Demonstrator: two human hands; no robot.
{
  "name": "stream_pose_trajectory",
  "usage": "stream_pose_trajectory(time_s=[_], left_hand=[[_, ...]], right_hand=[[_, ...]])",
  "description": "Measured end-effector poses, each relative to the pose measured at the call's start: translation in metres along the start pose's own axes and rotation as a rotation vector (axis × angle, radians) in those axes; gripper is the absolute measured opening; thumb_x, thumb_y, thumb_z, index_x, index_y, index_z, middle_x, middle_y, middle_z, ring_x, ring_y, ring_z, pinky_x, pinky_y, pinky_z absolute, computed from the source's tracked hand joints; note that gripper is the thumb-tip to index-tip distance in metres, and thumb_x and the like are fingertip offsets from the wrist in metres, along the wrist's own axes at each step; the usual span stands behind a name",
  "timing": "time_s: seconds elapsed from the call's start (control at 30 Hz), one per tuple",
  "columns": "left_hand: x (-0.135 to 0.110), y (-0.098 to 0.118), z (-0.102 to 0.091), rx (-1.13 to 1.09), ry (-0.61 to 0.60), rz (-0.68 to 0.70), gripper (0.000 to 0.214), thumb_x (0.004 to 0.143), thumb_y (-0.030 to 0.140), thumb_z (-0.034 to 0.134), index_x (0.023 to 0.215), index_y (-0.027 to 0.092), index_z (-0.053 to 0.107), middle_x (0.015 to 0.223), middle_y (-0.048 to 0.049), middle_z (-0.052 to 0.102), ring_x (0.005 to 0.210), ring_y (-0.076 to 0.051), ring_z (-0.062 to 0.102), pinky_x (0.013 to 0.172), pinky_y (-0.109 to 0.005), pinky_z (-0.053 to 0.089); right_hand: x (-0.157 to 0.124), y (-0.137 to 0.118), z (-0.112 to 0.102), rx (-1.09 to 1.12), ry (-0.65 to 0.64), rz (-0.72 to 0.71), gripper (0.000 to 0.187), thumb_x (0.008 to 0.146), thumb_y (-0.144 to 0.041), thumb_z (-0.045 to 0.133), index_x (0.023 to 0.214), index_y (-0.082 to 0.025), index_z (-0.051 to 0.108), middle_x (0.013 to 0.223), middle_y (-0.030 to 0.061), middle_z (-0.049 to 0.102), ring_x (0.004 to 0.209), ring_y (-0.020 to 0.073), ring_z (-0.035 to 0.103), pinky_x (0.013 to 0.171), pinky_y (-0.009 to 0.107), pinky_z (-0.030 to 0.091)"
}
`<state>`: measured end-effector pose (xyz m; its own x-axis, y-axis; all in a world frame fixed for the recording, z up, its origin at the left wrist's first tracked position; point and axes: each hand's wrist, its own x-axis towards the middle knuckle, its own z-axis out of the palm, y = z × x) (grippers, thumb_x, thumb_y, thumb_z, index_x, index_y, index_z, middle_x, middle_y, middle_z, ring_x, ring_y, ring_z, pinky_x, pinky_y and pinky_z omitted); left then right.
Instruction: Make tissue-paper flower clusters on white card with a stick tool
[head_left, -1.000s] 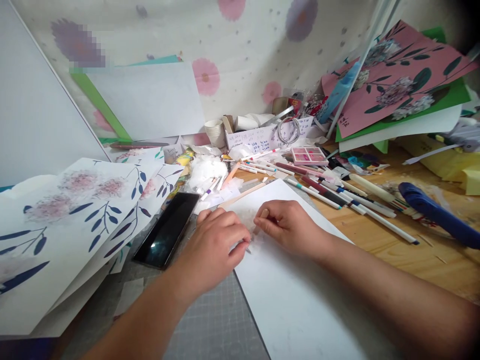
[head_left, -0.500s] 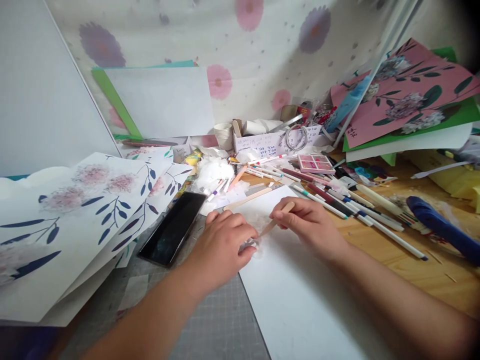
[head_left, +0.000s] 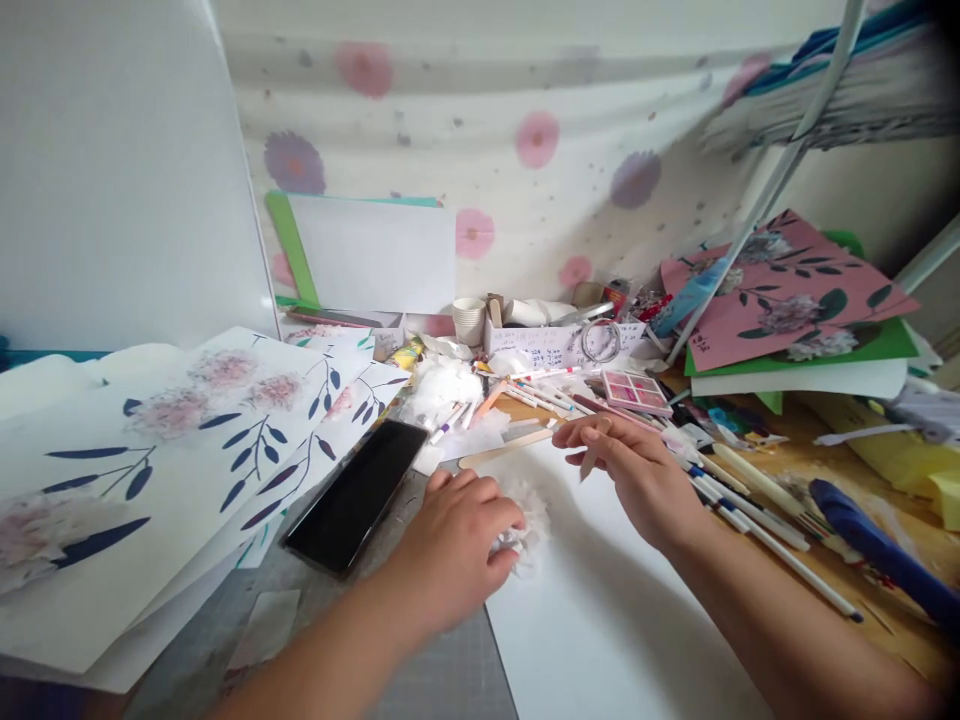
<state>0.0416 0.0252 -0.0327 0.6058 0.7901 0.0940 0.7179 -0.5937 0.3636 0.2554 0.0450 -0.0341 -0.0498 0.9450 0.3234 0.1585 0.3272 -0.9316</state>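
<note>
My left hand (head_left: 469, 535) rests at the left edge of a white sheet of paper (head_left: 592, 620), its thumb and fingers closed round the side of a white ruffled flower (head_left: 531, 530). Part of the flower is hidden behind the fingers. My right hand (head_left: 645, 465), raised above the sheet to the right of the flower, pinches a wooden craft stick (head_left: 589, 460) that points downward, apart from the flower. Another flat wooden stick (head_left: 506, 448) lies across the far end of the sheet.
A black phone (head_left: 358, 497) lies left of my left hand on a grey cutting mat (head_left: 420, 670). Flower-decorated sheets (head_left: 187, 510) spread at the left. Behind are white fluff (head_left: 442, 390), paper cups (head_left: 469, 320) and a pink palette (head_left: 636, 392). Several pens (head_left: 780, 560) lie right.
My right hand has drawn the craft stick up and away from the flower, opening a gap. My left hand keeps its hold. The camera view has tilted upward.
</note>
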Motion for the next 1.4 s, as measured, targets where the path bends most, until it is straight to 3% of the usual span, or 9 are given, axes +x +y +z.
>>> stream_pose_trajectory(time_s=[0.17, 0.3, 0.5, 0.77, 0.93, 1.03, 1.2, 1.33, 1.4], left_hand=[[-0.001, -0.001, 0.0, -0.002, 0.009, 0.0, 0.014, 0.076, 0.024, 0.068, 0.09, 0.026, 0.066, 0.092, 0.0011, 0.063, 0.095, -0.023, 0.055, 0.086, -0.042, 0.033], [-0.003, -0.002, 0.0, -0.008, 0.04, 0.017, 0.011, 0.077, 0.026, 0.067, 0.087, 0.025, 0.066, 0.09, 0.0004, 0.063, 0.096, -0.023, 0.055, 0.087, -0.044, 0.034], [-0.006, -0.007, -0.001, -0.008, 0.075, 0.009, 0.012, 0.075, 0.024, 0.066, 0.087, 0.024, 0.066, 0.09, -0.001, 0.064, 0.095, -0.024, 0.055, 0.087, -0.045, 0.036], [-0.003, -0.013, -0.008, -0.174, 0.268, -0.105, 0.009, 0.074, 0.015, 0.058, 0.076, 0.022, 0.064, 0.079, -0.0002, 0.065, 0.084, -0.022, 0.057, 0.08, -0.041, 0.037], [0.001, -0.027, -0.011, -0.392, 0.456, -0.289, 0.01, 0.08, 0.016, 0.049, 0.083, 0.021, 0.057, 0.085, -0.0012, 0.066, 0.077, -0.017, 0.06, 0.071, -0.031, 0.042], [0.005, -0.035, -0.008, -0.482, 0.47, -0.343, 0.007, 0.083, 0.023, 0.05, 0.089, 0.021, 0.052, 0.09, -0.0021, 0.067, 0.076, -0.016, 0.062, 0.066, -0.028, 0.045], [0.008, -0.038, -0.004, -0.608, 0.484, -0.367, 0.035, 0.079, 0.03, 0.06, 0.11, 0.022, 0.045, 0.086, -0.0004, 0.069, 0.07, -0.015, 0.063, 0.064, -0.028, 0.048], [0.006, -0.039, -0.008, -0.462, 0.489, -0.309, 0.04, 0.079, 0.022, 0.056, 0.118, 0.026, 0.048, 0.08, 0.0033, 0.068, 0.067, -0.014, 0.062, 0.064, -0.026, 0.047], [0.006, -0.041, -0.011, -0.358, 0.467, -0.292, 0.029, 0.08, 0.02, 0.055, 0.108, 0.024, 0.058, 0.081, 0.0021, 0.068, 0.068, -0.013, 0.063, 0.064, -0.025, 0.047]], right_hand=[[0.051, -0.009, 0.02, -0.707, -0.248, -0.051, 0.028, 0.092, -0.029, 0.04, 0.084, -0.017, 0.065, 0.074, 0.0032, 0.067, 0.07, 0.0156, 0.06, 0.065, 0.027, 0.044], [0.09, 0.003, 0.054, -0.927, -0.261, -0.059, 0.015, 0.086, -0.021, 0.054, 0.092, -0.017, 0.067, 0.088, 0.0056, 0.068, 0.084, 0.0192, 0.061, 0.075, 0.031, 0.045], [0.127, 0.027, 0.092, -1.123, -0.287, 0.03, 0.03, 0.091, -0.032, 0.055, 0.117, -0.017, 0.056, 0.119, 0.0085, 0.059, 0.1, 0.0202, 0.06, 0.084, 0.041, 0.052], [0.132, 0.027, 0.094, -0.987, -0.225, 0.176, 0.03, 0.092, -0.032, 0.054, 0.118, -0.018, 0.056, 0.121, 0.0085, 0.058, 0.1, 0.0201, 0.06, 0.084, 0.041, 0.052], [0.101, 0.008, 0.073, -0.694, -0.211, 0.189, 0.017, 0.084, -0.027, 0.056, 0.085, -0.012, 0.065, 0.075, 0.0021, 0.064, 0.066, 0.0136, 0.059, 0.058, 0.024, 0.047], [0.072, -0.005, 0.065, -0.53, -0.225, 0.185, 0.015, 0.077, -0.028, 0.058, 0.075, -0.014, 0.063, 0.06, -0.0023, 0.056, 0.053, 0.0095, 0.048, 0.047, 0.021, 0.036], [0.042, -0.008, 0.065, -0.416, -0.226, 0.195, 0.015, 0.071, -0.029, 0.06, 0.067, -0.015, 0.062, 0.055, -0.0042, 0.049, 0.049, 0.0081, 0.039, 0.045, 0.021, 0.028], [0.039, -0.002, 0.068, -0.43, -0.23, 0.178, 0.012, 0.07, -0.026, 0.059, 0.065, -0.016, 0.062, 0.056, -0.0031, 0.051, 0.053, 0.0096, 0.042, 0.048, 0.022, 0.029], [0.04, 0.0, 0.068, -0.444, -0.246, 0.168, 0.012, 0.069, -0.027, 0.059, 0.064, -0.016, 0.063, 0.057, -0.003, 0.052, 0.054, 0.0103, 0.043, 0.05, 0.022, 0.03]])
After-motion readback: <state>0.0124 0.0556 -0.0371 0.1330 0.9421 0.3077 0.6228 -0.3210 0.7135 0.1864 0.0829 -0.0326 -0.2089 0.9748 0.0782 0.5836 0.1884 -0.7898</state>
